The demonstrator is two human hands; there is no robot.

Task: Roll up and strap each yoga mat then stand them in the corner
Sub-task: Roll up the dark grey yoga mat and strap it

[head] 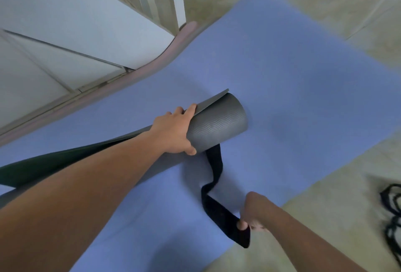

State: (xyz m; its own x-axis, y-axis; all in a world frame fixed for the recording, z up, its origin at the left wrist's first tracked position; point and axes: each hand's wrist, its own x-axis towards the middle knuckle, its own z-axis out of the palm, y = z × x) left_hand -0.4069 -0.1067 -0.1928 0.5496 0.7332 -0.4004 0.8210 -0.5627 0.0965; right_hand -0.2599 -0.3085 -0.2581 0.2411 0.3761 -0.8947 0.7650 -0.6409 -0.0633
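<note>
A grey yoga mat, rolled into a tube, lies across a flat blue yoga mat spread on the floor. Its loose outer flap sticks up at the far end. My left hand grips the roll near that end, fingers over the top and thumb underneath. A black strap runs out from under the roll toward me. My right hand pinches the strap's near end, just above the blue mat's edge.
A white door or cabinet panel stands at the upper left, with the blue mat's pink-backed edge curling up against it. Black cords or straps lie on the beige tile floor at the right.
</note>
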